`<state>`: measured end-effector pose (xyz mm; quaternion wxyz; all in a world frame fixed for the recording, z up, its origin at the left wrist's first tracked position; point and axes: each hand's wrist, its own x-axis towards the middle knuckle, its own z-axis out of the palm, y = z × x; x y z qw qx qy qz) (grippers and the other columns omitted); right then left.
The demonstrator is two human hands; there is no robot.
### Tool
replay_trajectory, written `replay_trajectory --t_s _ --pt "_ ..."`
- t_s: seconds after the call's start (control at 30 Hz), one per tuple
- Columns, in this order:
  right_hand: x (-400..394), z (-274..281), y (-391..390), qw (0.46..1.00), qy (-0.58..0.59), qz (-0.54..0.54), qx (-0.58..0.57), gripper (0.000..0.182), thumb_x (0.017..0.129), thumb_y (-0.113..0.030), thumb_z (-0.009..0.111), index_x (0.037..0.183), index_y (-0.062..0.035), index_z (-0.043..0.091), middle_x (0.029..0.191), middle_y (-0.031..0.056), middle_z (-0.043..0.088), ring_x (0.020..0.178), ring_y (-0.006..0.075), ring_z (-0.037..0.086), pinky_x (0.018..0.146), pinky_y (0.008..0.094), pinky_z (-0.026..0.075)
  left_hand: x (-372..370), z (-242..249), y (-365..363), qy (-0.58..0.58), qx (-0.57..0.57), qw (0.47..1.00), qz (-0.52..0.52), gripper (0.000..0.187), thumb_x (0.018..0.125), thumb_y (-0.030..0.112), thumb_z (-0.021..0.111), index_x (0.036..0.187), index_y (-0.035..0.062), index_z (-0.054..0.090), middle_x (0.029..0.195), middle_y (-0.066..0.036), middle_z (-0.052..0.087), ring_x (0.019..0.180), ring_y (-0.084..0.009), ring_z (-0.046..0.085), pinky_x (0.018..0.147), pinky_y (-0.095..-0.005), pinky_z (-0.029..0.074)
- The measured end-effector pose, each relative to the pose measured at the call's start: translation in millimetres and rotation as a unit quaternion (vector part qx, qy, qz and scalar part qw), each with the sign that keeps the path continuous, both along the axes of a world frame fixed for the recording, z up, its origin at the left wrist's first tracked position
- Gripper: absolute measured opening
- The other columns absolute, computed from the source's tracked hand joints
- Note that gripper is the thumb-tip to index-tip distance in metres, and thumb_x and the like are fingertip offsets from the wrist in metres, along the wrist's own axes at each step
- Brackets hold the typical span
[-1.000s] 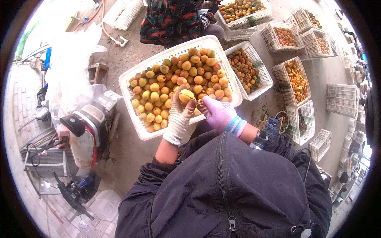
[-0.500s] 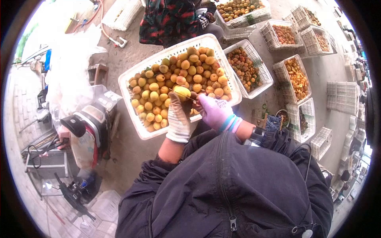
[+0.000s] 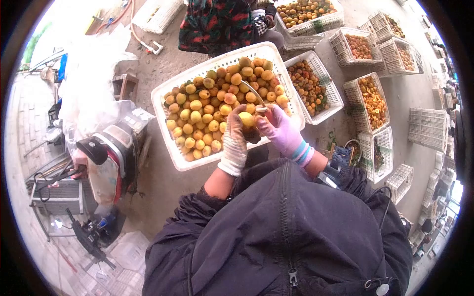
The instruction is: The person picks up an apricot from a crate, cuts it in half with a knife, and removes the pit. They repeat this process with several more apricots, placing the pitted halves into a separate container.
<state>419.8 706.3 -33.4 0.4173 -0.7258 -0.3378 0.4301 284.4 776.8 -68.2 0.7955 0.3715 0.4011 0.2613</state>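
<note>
A large white crate (image 3: 165,130) full of apricots (image 3: 195,117) stands before me. At its near edge my left hand (image 3: 234,143), in a soiled white glove, is closed around a single yellow apricot (image 3: 247,119). Close against that fruit, my right hand (image 3: 284,132), in a lilac glove with a blue-banded cuff, is closed on a thin curved metal tool (image 3: 254,92). The tool's bowed strip points up and left over the crate; its lower end is hidden in my fingers. Both hands nearly touch.
Another person in a patterned red-and-black garment (image 3: 215,27) is beyond the crate. Several more fruit crates stand to the right, including one of reddish apricots (image 3: 307,86) and one of orange halves (image 3: 373,101). A scooter (image 3: 106,167) stands at left.
The curved tool, earlier seen edge-on across the apricot, now points upward. My left hand has turned, bringing the apricot closer to the right hand. The view has shifted slightly.
</note>
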Motion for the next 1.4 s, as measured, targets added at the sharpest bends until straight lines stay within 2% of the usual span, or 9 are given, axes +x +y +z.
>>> replay_trajectory --t_s 0.33,0.5,0.7,0.77,0.8,0.87,0.97,1.07,1.4 --pt "-23.0 -13.4 8.7 0.989 0.119 -0.038 0.08 0.04 0.092 -0.037 0.06 0.111 -0.0024 0.054 0.096 0.0126 0.06 0.089 0.0207 0.059 0.08 0.0329 0.046 3.0 3.3 -9.6 0.032 0.177 0.984 -0.015 0.062 0.095 0.057 0.04 0.139 0.0126 0.043 0.12 -0.006 0.057 0.098 -0.0135 0.06 0.084 -0.0271 0.051" --pt "-24.7 3.9 13.7 0.97 -0.078 0.047 0.224 0.021 0.09 -0.008 0.061 0.11 -0.0018 0.056 0.103 0.0094 0.054 0.089 0.0152 0.055 0.076 0.0261 0.046 11.1 -7.5 -5.6 -0.033 0.125 0.99 0.062 0.062 0.093 0.058 0.044 0.13 0.0083 0.049 0.116 -0.006 0.057 0.105 -0.0172 0.058 0.09 -0.0321 0.05" --pt "-18.6 -3.4 10.9 0.935 -0.152 0.14 0.288 0.037 0.083 -0.002 0.065 0.118 -0.0013 0.053 0.107 0.0117 0.053 0.091 0.0233 0.056 0.081 0.0315 0.046 -0.8 8.3 0.6 -0.21 -0.26 0.942 0.04 0.055 0.093 0.05 0.051 0.121 0.003 0.052 0.112 -0.009 0.059 0.099 -0.0205 0.06 0.087 -0.0332 0.052" --pt "-19.9 -5.1 12.4 0.963 0.065 0.046 0.258 0.032 0.091 -0.011 0.062 0.119 -0.0012 0.052 0.102 0.0053 0.054 0.089 0.0141 0.053 0.079 0.0275 0.046 2.7 13.8 7.0 -0.172 -0.238 0.955 0.049 0.059 0.094 0.055 0.045 0.121 0.0033 0.052 0.112 -0.01 0.059 0.099 -0.0193 0.06 0.084 -0.0317 0.052" --pt "-16.3 -2.5 9.7 0.924 0.345 0.005 0.164 0.032 0.095 -0.023 0.059 0.119 -0.0027 0.052 0.094 -0.0014 0.053 0.084 0.0053 0.049 0.075 0.022 0.044 4.9 19.2 8.1 -0.191 -0.162 0.968 0.007 0.063 0.095 0.058 0.04 0.121 0.0028 0.052 0.113 -0.009 0.059 0.099 -0.0183 0.059 0.083 -0.0308 0.051" --pt "-4.9 -0.4 9.5 0.882 0.455 -0.039 0.116 0.039 0.093 -0.032 0.061 0.121 -0.0078 0.049 0.093 -0.0028 0.054 0.074 0.0023 0.052 0.06 0.0166 0.043 2.8 29.7 10.4 -0.171 -0.149 0.974 -0.009 0.064 0.094 0.06 0.038 0.122 0.0031 0.052 0.114 -0.009 0.059 0.099 -0.0181 0.06 0.08 -0.0294 0.052" --pt "-2.0 -2.3 8.2 0.862 0.493 -0.061 0.101 0.045 0.09 -0.036 0.065 0.123 -0.0106 0.046 0.097 -0.0015 0.056 0.07 0.0042 0.056 0.049 0.0148 0.043 -8.3 27.7 20.5 -0.176 -0.153 0.966 -0.111 0.067 0.093 0.062 0.038 0.123 0.0037 0.051 0.113 -0.009 0.06 0.088 -0.0164 0.064 0.062 -0.0222 0.053" --pt "-1.4 1.8 5.3 0.866 0.491 -0.061 0.077 0.049 0.088 -0.035 0.068 0.124 -0.0108 0.046 0.099 -0.0007 0.057 0.071 0.0044 0.057 0.05 0.0153 0.043 -3.2 42.4 14.2 -0.115 -0.178 0.977 -0.013 0.068 0.091 0.065 0.041 0.12 0.0047 0.053 0.098 -0.005 0.065 0.065 -0.0098 0.063 0.04 -0.0174 0.041" --pt "1.8 -1.0 4.4 0.886 0.456 -0.028 0.082 0.05 0.088 -0.032 0.069 0.126 -0.0107 0.045 0.086 0.0003 0.06 0.059 0.002 0.048 0.047 0.0154 0.035 -12.3 28.5 15.0 -0.077 -0.15 0.985 -0.032 0.066 0.087 0.067 0.047 0.112 0.0058 0.055 0.08 -0.002 0.061 0.055 -0.0079 0.053 0.043 -0.0181 0.038"
